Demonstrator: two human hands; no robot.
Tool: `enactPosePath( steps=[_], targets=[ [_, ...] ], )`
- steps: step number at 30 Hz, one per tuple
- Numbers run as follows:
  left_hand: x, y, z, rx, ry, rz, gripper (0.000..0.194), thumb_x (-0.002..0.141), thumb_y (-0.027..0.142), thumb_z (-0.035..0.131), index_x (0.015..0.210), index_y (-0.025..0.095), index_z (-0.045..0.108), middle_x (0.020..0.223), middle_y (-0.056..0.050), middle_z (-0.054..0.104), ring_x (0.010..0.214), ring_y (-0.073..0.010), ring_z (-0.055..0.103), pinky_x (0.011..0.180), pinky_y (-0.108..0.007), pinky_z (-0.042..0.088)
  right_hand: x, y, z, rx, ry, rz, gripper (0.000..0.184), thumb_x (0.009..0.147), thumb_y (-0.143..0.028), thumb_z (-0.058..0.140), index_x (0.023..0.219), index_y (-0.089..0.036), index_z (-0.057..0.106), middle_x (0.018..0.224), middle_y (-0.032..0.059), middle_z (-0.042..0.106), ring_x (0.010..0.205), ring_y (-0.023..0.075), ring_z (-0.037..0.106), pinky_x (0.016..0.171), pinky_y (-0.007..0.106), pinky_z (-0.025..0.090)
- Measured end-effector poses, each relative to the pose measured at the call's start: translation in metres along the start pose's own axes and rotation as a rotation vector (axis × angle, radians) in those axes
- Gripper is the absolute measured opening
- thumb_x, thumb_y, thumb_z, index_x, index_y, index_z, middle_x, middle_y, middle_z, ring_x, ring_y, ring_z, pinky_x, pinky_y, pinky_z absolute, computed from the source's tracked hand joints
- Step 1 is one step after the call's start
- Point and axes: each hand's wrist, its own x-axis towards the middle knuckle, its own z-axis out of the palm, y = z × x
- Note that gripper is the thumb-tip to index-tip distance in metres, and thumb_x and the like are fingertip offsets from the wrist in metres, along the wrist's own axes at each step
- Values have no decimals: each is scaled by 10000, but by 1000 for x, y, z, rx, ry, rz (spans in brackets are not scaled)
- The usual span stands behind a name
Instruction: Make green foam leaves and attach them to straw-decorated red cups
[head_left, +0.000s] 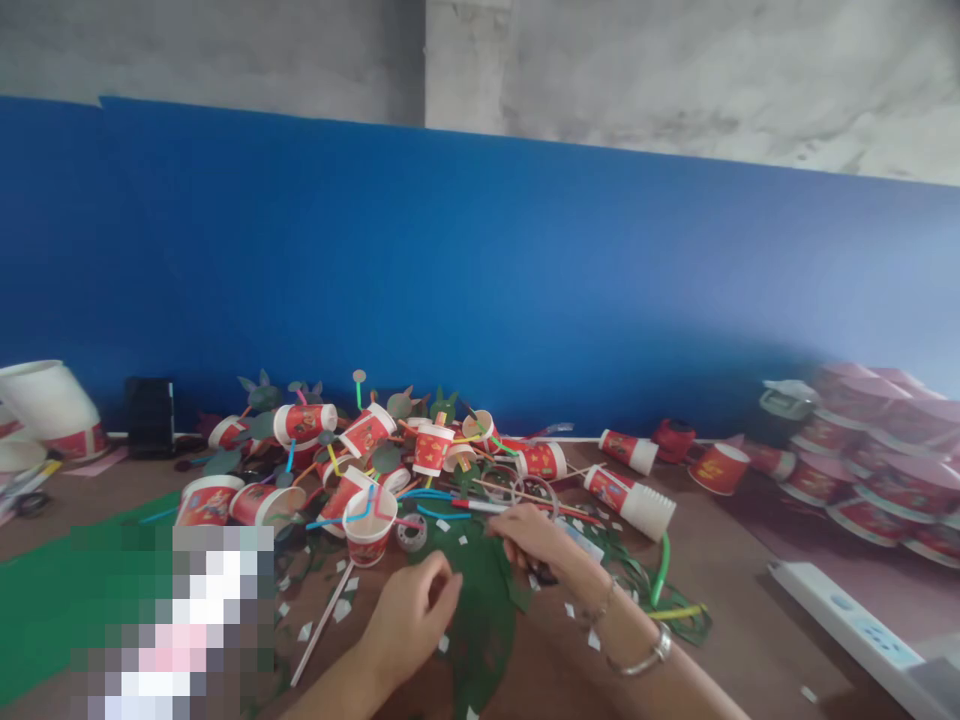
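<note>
My left hand [411, 612] is low over the table with its fingers curled in; whatever they may hold is hidden. Beside and under it lies a sheet of dark green paper [484, 630] with cut edges. Farther up, my right hand [531, 532] bends down at the wrist, fingers curled, at the paper's right edge. A dark object [543, 576] shows below its palm, too covered to name. Just left of the hands are a roll of tape [411, 533] and an upright red and white paper cup [370, 530] with blue and pink straws across its top.
Behind lies a heap of decorated paper cups [367, 432] with straws. Stacked cups [630, 500] lie at the right, near a green straw [661, 570] and a power strip [847, 610]. Pink-topped cups [889, 480] are piled far right. A blue partition [480, 260] stands behind; pixelation covers the front left.
</note>
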Motion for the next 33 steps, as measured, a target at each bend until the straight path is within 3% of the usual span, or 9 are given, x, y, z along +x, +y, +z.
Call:
enactPosePath(
  steps=[2, 4, 7, 10, 13, 18, 23, 27, 33],
  targets=[
    [-6, 8, -6, 201, -103, 12, 122, 793, 297, 552, 736, 192, 527, 712, 14, 581, 663, -150, 536, 605, -241, 345, -13, 9, -9, -151, 117, -20, 140, 763, -156, 465, 745, -150, 604, 731, 73, 617, 711, 180, 580, 597, 243, 378],
    [-14, 17, -9, 355, -210, 44, 171, 700, 311, 660, 783, 192, 569, 869, -16, 613, 794, -189, 559, 675, -262, 385, -26, 17, -13, -288, 189, -45, 223, 666, -47, 494, 835, -140, 607, 947, 121, 624, 943, 241, 555, 731, 279, 370],
    [-24, 26, -3, 505, -391, 102, 349, 634, 378, 734, 894, 181, 611, 1009, -61, 613, 932, -249, 546, 771, -325, 433, -37, 23, -12, -454, 183, -60, 387, 610, 9, 497, 959, -123, 599, 1028, 155, 619, 995, 284, 554, 764, 310, 362],
    [-33, 27, 9, 643, -512, 142, 381, 709, 367, 684, 1001, 131, 619, 1073, -126, 611, 991, -290, 539, 817, -387, 459, -38, 22, -8, -582, 174, -59, 488, 626, 23, 476, 1084, -124, 557, 1055, 169, 620, 977, 289, 579, 735, 313, 370],
    [-39, 25, 19, 736, -514, 177, 327, 795, 273, 592, 1064, 86, 602, 1126, -172, 595, 1044, -315, 530, 847, -423, 465, -37, 22, -11, -631, 174, -70, 514, 635, 14, 475, 1124, -129, 538, 1044, 164, 629, 944, 284, 595, 699, 301, 364],
    [-43, 22, 23, 785, -424, 202, 184, 828, 138, 506, 990, 128, 593, 996, -125, 632, 949, -279, 583, 751, -390, 509, -41, 29, -34, -445, 93, -100, 434, 634, -62, 533, 1049, -184, 569, 819, 31, 647, 749, 178, 580, 587, 232, 330],
    [-44, 13, 28, 795, -263, 253, 104, 826, 141, 518, 915, 181, 553, 937, -73, 634, 911, -270, 601, 691, -387, 523, -60, 31, -57, -168, -172, -129, 307, 711, -336, 640, 967, -167, 631, 727, 4, 611, 627, 127, 521, 533, 209, 366],
    [-45, 3, 31, 789, -200, 251, 71, 839, 141, 486, 857, 193, 532, 777, -31, 650, 725, -224, 637, 626, -335, 510, -82, 35, -60, 38, -447, -71, 275, 798, -386, 552, 925, -157, 636, 653, -5, 587, 536, 92, 545, 462, 175, 352],
    [-46, -1, 32, 790, -158, 309, 61, 834, 147, 498, 875, 193, 505, 747, -16, 669, 679, -198, 650, 608, -280, 485, -105, 50, -42, 316, -679, -51, 567, 736, -630, 534, 881, -87, 608, 587, 25, 591, 427, 80, 524, 367, 160, 297]
  ],
)
